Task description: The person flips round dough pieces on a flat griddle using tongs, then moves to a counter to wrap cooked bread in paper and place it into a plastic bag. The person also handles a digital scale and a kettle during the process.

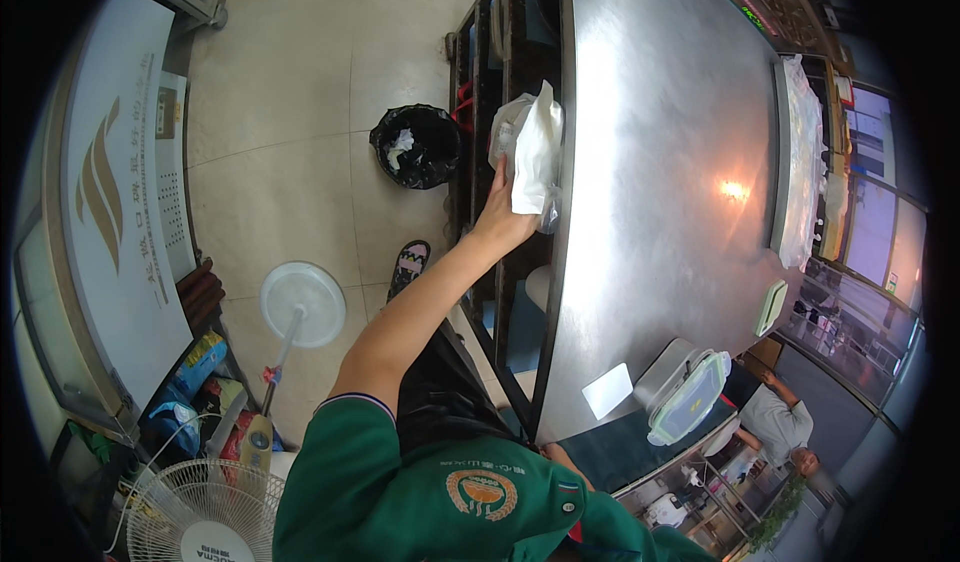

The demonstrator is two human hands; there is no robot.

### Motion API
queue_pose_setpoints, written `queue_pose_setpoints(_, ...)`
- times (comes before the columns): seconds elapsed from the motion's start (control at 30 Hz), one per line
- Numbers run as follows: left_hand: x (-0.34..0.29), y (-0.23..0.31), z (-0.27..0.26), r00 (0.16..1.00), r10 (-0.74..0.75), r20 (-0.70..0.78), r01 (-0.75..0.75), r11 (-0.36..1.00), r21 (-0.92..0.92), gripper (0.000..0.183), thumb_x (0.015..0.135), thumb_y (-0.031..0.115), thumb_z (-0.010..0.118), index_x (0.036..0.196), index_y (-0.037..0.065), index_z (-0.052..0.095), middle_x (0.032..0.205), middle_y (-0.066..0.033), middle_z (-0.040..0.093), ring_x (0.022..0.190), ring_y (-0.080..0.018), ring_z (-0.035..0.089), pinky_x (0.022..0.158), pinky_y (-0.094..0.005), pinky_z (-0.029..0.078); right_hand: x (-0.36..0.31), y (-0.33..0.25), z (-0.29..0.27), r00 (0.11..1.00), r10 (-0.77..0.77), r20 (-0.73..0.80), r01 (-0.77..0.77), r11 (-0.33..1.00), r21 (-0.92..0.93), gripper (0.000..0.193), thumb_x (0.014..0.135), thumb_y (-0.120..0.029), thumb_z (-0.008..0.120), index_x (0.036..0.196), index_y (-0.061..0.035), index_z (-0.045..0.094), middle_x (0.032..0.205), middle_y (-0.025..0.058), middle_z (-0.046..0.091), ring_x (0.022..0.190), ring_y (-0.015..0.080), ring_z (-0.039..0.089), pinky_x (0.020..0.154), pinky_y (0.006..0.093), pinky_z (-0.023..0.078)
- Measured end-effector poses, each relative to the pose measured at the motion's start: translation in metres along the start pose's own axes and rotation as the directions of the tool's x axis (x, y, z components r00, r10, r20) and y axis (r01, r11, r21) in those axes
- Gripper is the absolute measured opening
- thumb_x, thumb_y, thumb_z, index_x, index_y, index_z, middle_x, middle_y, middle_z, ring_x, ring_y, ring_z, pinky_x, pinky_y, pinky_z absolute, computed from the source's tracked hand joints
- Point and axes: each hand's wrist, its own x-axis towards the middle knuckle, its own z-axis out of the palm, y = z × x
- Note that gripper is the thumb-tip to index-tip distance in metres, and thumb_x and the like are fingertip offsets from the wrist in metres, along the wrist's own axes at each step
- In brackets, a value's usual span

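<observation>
My left hand (pixel 508 217) reaches out along the side of the metal table, at the shelf opening below its top. It is closed on a bundle of white paper (pixel 537 152) in a clear plastic bag (pixel 505 127). One finger shows along the bundle's side; the other fingers are mostly hidden behind the paper. My right hand (pixel 552 451) is low beside the table's near edge, mostly hidden by my green sleeve and body, so its fingers cannot be made out.
The steel table (pixel 660 162) bears a white card (pixel 607 392), a lidded plastic container (pixel 688 394) and a green-rimmed box (pixel 770 308). A black-lined bin (pixel 417 147) stands on the floor by the shelves. A fan (pixel 205 512) and a white disc on a pole (pixel 303 304) are left. Another person (pixel 778 422) is far right.
</observation>
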Motion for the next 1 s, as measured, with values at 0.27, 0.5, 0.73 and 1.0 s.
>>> queue_pose_setpoints(0.27, 0.009, 0.026, 0.032, 0.941, 0.087, 0.326, -0.176, 0.951, 0.255, 0.052, 0.096, 0.023, 0.043, 0.145, 0.009, 0.034, 0.151, -0.0140, 0.032, 0.143, -0.0289, 0.019, 0.115, -0.0579, -0.004, -0.003, -0.001, -0.003, 1.000, 0.016, -0.019, -0.017, 0.999, -0.033, 0.025, 0.085, -0.018, 0.059, 0.098, 0.0021, 0.066, 0.074, 0.0159, 0.063, 0.065, 0.0254, 0.057, 0.066, 0.0355, 0.047)
queue_pose_setpoints(0.5, -0.009, 0.036, 0.058, 0.936, -0.088, 0.342, 0.022, 0.981, 0.191, 0.057, 0.093, 0.034, 0.046, 0.144, 0.009, 0.037, 0.148, -0.0148, 0.036, 0.140, -0.0338, 0.025, 0.116, -0.0550, 0.005, -0.021, -0.018, 0.001, 0.970, 0.060, -0.235, -0.048, 0.997, 0.057, 0.026, 0.085, -0.021, 0.060, 0.089, 0.0033, 0.068, 0.079, 0.0216, 0.067, 0.076, 0.0345, 0.067, 0.069, 0.0403, 0.051)
queue_pose_setpoints(0.73, -0.014, 0.034, 0.053, 0.904, -0.417, 0.095, 0.406, 0.765, -0.500, 0.068, 0.084, 0.031, 0.062, 0.137, -0.003, 0.038, 0.135, -0.0209, 0.045, 0.127, -0.0318, 0.040, 0.111, -0.0464, 0.021, -0.004, 0.024, 0.041, 0.942, 0.055, -0.331, 0.036, 0.964, 0.263, 0.031, 0.089, -0.028, 0.061, 0.101, -0.0004, 0.066, 0.087, 0.0197, 0.069, 0.081, 0.0320, 0.068, 0.073, 0.0398, 0.053)
queue_pose_setpoints(1.0, -0.153, -0.041, -0.013, 0.887, -0.078, 0.456, -0.030, 0.974, 0.224, 0.067, 0.085, 0.025, 0.067, 0.135, -0.010, 0.039, 0.141, -0.0346, 0.034, 0.127, -0.0486, 0.039, 0.106, -0.0452, 0.034, 0.007, 0.096, 0.114, 0.869, 0.033, -0.493, 0.225, 0.862, 0.455, 0.032, 0.091, -0.032, 0.058, 0.106, -0.0052, 0.066, 0.094, 0.0170, 0.069, 0.088, 0.0313, 0.067, 0.079, 0.0405, 0.052)
